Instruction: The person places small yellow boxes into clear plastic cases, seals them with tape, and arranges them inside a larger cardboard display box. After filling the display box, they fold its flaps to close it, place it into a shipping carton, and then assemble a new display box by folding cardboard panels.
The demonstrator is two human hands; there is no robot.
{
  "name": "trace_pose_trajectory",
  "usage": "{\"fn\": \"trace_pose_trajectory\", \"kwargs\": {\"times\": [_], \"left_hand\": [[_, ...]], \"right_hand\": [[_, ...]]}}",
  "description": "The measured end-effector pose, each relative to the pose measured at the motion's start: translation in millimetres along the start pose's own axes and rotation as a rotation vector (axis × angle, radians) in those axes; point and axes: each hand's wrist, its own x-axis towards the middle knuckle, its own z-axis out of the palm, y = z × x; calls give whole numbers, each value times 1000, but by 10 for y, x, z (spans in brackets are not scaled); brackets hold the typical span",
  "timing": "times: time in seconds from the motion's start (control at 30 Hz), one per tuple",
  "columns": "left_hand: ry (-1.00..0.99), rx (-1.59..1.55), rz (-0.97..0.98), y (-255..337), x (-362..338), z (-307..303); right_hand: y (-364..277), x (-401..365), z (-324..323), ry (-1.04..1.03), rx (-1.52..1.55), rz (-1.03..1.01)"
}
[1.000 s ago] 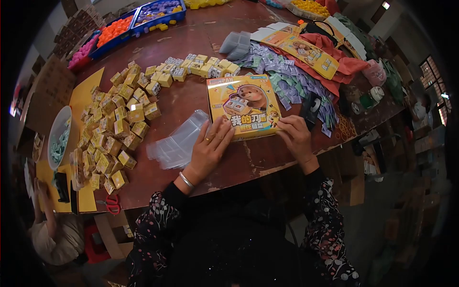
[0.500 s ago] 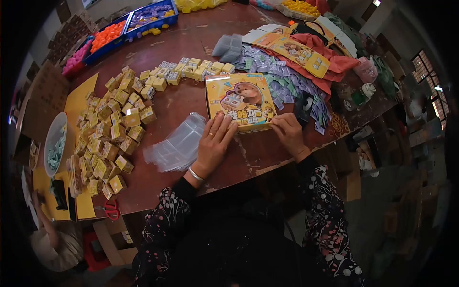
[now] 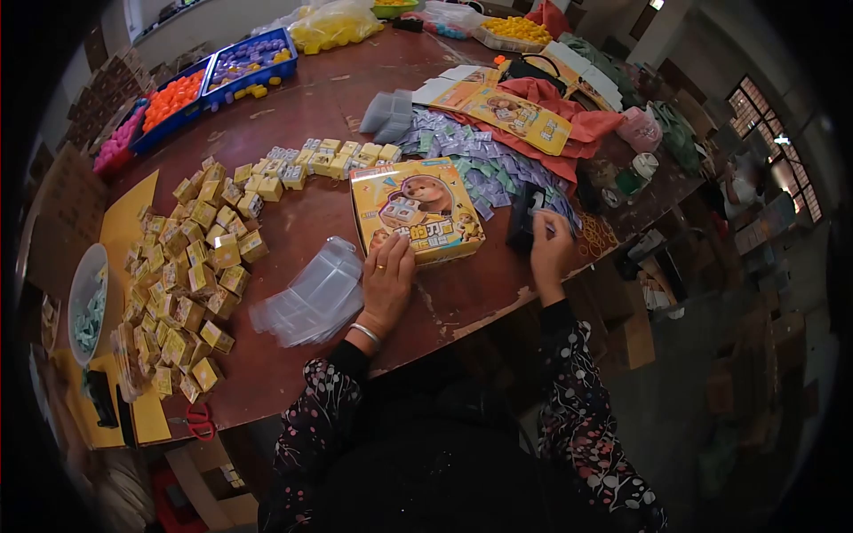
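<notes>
A yellow display box [image 3: 418,209] with an animal picture lies closed on the dark red table. My left hand [image 3: 388,282] rests on its lower left corner, fingers lying flat. To the right of the box, my right hand [image 3: 553,249] is beside a black tape dispenser [image 3: 526,216], its fingers bent together near the dispenser's edge; whatever they hold is too small to make out. Clear plastic sleeves [image 3: 311,298] lie left of my left hand. Small yellow boxes [image 3: 200,266] are heaped farther left, and a row of them runs behind the display box.
Purple and green packets [image 3: 484,160] are piled behind the box, beside printed yellow cardboard [image 3: 524,120] and red cloth. Blue trays [image 3: 253,67] of coloured pieces stand at the back left. Red scissors [image 3: 201,421] lie at the front left edge, a white bowl [image 3: 87,302] beyond.
My right hand has left the box's right corner and moved right to the black dispenser. My left hand stays on the box. The whole view has shifted slightly.
</notes>
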Motion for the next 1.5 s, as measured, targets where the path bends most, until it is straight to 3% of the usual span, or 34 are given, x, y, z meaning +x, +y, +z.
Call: {"fn": "trace_pose_trajectory", "kwargs": {"times": [0.03, 0.13, 0.17, 0.37, 0.67, 0.77, 1.0, 1.33, 1.5], "left_hand": [[6, -4, -9, 13, 7, -3], [8, -14, -16, 20, 1, -2], [8, -14, -21, 28, 10, -10], [28, -15, -46, 50, 29, -18], [2, -43, -49, 47, 3, 15], [0, -34, -46, 32, 3, 20], [-10, -43, -51, 45, -2, 20], [-1, -62, -51, 46, -3, 17], [-1, -59, -43, 40, -15, 21]], "right_hand": [[369, 22, -36, 83, -48, 96], [622, -9, -79, -136, 134, 748], [675, 0, -106, -205, 201, 863], [461, 73, -66, -192, 380, 1083], [397, -156, -51, -87, 642, 1043], [446, -252, -59, -22, 908, 982], [502, -564, 130, -15, 643, 813], [382, -547, 189, 73, 643, 883], [532, -661, 152, 121, 628, 815]]}}
